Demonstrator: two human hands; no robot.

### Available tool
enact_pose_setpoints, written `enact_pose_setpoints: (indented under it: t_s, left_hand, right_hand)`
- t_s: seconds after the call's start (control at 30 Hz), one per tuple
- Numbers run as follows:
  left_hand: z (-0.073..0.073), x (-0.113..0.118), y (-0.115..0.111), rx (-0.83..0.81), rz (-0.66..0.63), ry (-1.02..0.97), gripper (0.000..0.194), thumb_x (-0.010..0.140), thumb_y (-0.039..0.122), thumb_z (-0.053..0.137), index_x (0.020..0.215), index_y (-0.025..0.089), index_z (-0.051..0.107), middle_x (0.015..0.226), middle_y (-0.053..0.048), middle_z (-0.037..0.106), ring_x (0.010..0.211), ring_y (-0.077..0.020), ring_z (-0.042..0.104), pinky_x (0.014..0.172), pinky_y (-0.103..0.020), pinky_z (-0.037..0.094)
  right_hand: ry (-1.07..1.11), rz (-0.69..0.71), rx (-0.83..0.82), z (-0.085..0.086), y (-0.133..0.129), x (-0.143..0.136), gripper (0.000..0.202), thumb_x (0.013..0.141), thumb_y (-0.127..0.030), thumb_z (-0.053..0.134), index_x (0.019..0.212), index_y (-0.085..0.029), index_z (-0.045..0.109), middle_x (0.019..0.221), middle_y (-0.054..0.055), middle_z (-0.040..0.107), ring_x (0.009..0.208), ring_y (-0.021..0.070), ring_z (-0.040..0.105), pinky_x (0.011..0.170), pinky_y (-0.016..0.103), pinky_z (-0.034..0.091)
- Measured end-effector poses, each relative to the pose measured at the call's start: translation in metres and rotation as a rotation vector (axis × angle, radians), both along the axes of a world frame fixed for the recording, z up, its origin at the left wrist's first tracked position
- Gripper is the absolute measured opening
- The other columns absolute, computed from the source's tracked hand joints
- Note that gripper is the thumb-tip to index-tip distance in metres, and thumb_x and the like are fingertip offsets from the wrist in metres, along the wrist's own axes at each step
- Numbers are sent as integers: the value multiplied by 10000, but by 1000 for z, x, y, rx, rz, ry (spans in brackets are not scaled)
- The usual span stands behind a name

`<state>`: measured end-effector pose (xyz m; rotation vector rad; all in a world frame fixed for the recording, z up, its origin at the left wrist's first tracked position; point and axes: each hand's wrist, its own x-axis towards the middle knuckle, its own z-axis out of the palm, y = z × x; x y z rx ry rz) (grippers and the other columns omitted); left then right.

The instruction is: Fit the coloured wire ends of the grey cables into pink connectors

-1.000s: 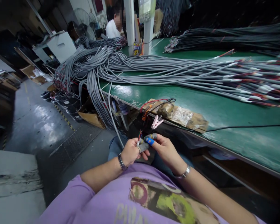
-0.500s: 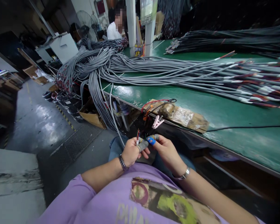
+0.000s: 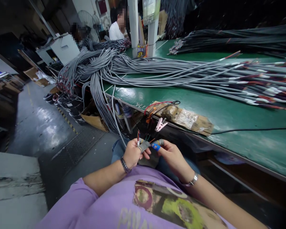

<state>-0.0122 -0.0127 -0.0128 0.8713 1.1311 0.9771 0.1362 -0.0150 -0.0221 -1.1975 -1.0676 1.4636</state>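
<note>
My left hand (image 3: 132, 155) is closed on the end of a grey cable (image 3: 121, 133), just above my lap. A bunch of coloured wires (image 3: 138, 136) with a white wrap at its base stands up from this hand. Thin green wires (image 3: 147, 137) and an orange wire (image 3: 152, 140) fan out beyond the grey-covered thumb. My right hand (image 3: 169, 153), blue tape on its thumb and a grey cover on its index finger, pinches close to the left thumb tip. Whatever lies between its fingertips is too small to make out.
Grey cables (image 3: 157, 71) lie in a thick bundle across the green table (image 3: 143, 94), some hanging over its edge. A pink clip (image 3: 161, 124) and taped cardboard (image 3: 186, 119) sit at the near edge. Darker cables (image 3: 228, 39) lie farther back. A person in white (image 3: 115, 31) sits beyond.
My right hand has drawn slightly to the right of the left thumb. The green and orange wires now show spread out between the hands. The left hand has shifted a little left.
</note>
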Motion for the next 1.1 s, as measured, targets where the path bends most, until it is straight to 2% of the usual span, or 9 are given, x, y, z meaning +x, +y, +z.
enact_pose_setpoints:
  t_s: [0.17,0.33,0.47,0.6,0.77,0.87,1.0,1.1]
  left_hand:
    - [0,0,1,9,35,-12,252,674,350,682,717,149,536,521,20,592,354,-76,522,316,-173,193]
    - [2,-3,1,19,-16,28,300,681,404,684,675,154,518,497,28,571,329,-59,482,319,-171,205]
    - [3,-5,1,27,-86,76,329,682,440,680,663,154,519,493,24,572,324,-56,470,316,-172,199]
    - [4,-3,-2,40,-143,119,378,678,486,687,635,155,510,477,25,557,320,-53,454,317,-175,200]
    - [7,0,-5,53,-187,146,414,668,522,691,614,155,506,467,20,551,324,-55,445,334,-178,228]
    - [6,0,-6,47,-191,158,420,674,532,685,611,154,512,457,21,542,326,-56,439,347,-182,246]
    - [2,0,-7,88,-146,151,417,705,534,661,613,151,523,482,16,557,350,-60,466,363,-184,273]
    - [1,-1,-7,104,-130,149,401,720,512,660,619,148,525,488,19,560,350,-56,469,359,-180,267]
  right_hand:
    - [27,102,-6,2,-6,-1,392,610,-524,760,594,-180,573,536,-28,509,534,108,408,519,260,332]
    - [52,142,0,-3,-8,4,413,627,-546,748,585,-174,575,536,-24,512,527,104,410,522,257,341]
    - [102,61,7,-6,-3,12,378,685,-543,710,724,-172,651,638,0,579,575,117,465,575,267,400]
    - [96,101,25,3,3,11,340,690,-476,732,851,-181,677,736,21,643,618,129,513,591,266,420]
    - [40,110,16,12,5,3,334,652,-497,742,734,-186,650,598,-7,601,513,118,462,499,265,377]
    - [19,61,14,8,4,0,349,633,-511,750,668,-187,624,570,-14,583,511,118,453,498,265,367]
    - [101,-2,-21,-1,2,-3,364,626,-510,764,664,-180,613,581,-16,586,531,113,463,528,261,370]
    - [142,20,-47,-4,2,-4,349,641,-488,769,673,-175,618,579,-20,581,530,104,455,524,250,357]
